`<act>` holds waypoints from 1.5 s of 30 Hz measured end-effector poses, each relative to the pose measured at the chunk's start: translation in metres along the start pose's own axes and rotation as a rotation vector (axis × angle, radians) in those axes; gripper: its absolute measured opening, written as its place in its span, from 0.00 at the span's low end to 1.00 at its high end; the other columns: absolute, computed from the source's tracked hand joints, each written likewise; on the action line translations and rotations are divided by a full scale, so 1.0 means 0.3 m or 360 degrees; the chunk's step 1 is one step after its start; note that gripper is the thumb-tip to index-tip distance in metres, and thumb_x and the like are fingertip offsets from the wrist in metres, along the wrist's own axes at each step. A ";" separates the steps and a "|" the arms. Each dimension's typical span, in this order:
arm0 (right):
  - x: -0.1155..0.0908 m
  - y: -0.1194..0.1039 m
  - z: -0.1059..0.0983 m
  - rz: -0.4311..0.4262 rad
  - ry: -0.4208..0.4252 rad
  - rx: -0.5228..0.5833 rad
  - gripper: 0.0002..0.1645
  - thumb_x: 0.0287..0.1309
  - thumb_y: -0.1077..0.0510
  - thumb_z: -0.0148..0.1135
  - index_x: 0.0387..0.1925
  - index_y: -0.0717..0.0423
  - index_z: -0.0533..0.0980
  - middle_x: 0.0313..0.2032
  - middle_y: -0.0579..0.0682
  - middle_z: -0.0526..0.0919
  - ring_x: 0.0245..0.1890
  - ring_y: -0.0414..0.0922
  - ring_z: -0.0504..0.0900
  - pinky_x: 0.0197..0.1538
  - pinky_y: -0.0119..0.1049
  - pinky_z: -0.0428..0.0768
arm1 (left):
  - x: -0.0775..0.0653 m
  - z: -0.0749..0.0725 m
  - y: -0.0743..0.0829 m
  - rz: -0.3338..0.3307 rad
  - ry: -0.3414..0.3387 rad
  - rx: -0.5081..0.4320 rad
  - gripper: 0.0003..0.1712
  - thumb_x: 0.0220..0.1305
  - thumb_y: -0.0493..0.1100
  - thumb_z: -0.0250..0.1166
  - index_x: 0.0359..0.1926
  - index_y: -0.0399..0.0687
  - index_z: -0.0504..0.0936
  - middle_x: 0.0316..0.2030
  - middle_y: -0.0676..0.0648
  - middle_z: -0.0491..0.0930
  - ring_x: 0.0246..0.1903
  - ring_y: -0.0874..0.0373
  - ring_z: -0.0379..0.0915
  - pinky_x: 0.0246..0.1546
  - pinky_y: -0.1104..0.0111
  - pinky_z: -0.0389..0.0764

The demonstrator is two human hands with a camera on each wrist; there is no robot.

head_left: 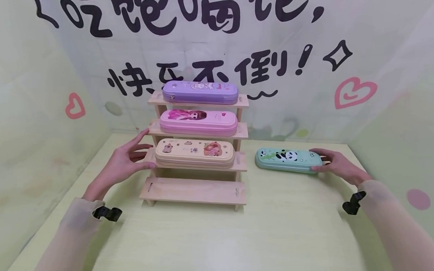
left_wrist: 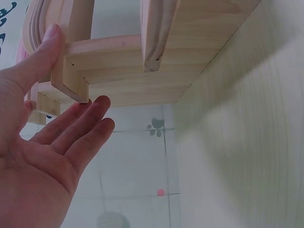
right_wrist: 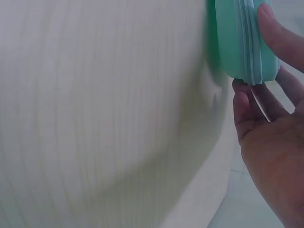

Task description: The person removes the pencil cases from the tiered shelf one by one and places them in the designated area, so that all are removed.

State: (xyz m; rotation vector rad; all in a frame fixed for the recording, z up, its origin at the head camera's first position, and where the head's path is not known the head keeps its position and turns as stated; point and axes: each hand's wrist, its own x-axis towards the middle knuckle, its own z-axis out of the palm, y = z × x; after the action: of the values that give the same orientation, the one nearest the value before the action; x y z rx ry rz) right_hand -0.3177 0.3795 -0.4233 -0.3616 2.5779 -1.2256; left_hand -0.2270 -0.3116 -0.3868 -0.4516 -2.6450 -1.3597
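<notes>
A green panda pencil case (head_left: 289, 156) lies lengthwise beside the wooden stepped rack (head_left: 196, 191). My right hand (head_left: 341, 166) grips its right end, thumb on the near side, as the right wrist view shows with the zipper (right_wrist: 251, 42) edge. My left hand (head_left: 123, 161) is at the rack's left end, fingers extended and apart. In the left wrist view its thumb (left_wrist: 40, 59) reaches the shelf end next to the cream pencil case (head_left: 194, 154). Above that sit a pink pencil case (head_left: 198, 122) with a doll picture and a purple pencil case (head_left: 200, 92) on the top tier.
The lowest shelf of the rack bears no case. Under everything is a pale wood-grain table (head_left: 212, 240). A white printed backdrop (head_left: 295, 98) with black lettering rises behind, with pale side walls to the left and right.
</notes>
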 end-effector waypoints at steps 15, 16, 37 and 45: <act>0.032 0.010 -0.021 0.0005 -0.0003 0.0000 0.50 0.67 0.57 0.73 0.81 0.62 0.57 0.74 0.69 0.63 0.70 0.65 0.64 0.53 0.22 0.72 | 0.001 0.001 0.000 -0.0002 0.0000 0.0002 0.63 0.59 0.44 0.82 0.83 0.80 0.52 0.67 0.33 0.76 0.62 0.35 0.77 0.58 0.55 0.82; 0.034 0.011 -0.022 0.0004 0.0000 -0.0007 0.50 0.67 0.57 0.73 0.81 0.62 0.57 0.74 0.69 0.63 0.71 0.65 0.64 0.54 0.24 0.72 | 0.001 0.000 0.001 -0.0006 0.0000 0.0006 0.63 0.59 0.44 0.82 0.83 0.80 0.52 0.67 0.33 0.76 0.63 0.35 0.77 0.58 0.58 0.83; 0.055 0.022 -0.024 0.0038 -0.0023 -0.0014 0.50 0.66 0.58 0.73 0.81 0.62 0.56 0.74 0.70 0.62 0.71 0.66 0.63 0.70 0.59 0.66 | 0.001 0.000 0.010 -0.0011 -0.0010 0.0014 0.64 0.58 0.44 0.82 0.84 0.78 0.51 0.67 0.33 0.76 0.62 0.35 0.77 0.58 0.56 0.82; 0.052 0.018 -0.024 0.0028 -0.0027 -0.0028 0.51 0.66 0.58 0.73 0.81 0.63 0.56 0.74 0.70 0.61 0.71 0.67 0.63 0.70 0.59 0.66 | -0.001 -0.001 0.003 -0.0008 -0.0004 0.0030 0.63 0.59 0.44 0.82 0.84 0.77 0.51 0.67 0.33 0.76 0.62 0.34 0.77 0.58 0.54 0.82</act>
State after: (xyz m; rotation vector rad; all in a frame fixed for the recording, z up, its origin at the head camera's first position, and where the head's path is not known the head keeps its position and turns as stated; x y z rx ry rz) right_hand -0.3352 0.3828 -0.4252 -0.3505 2.5733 -1.1894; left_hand -0.2265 -0.3114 -0.3861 -0.4444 -2.6601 -1.3357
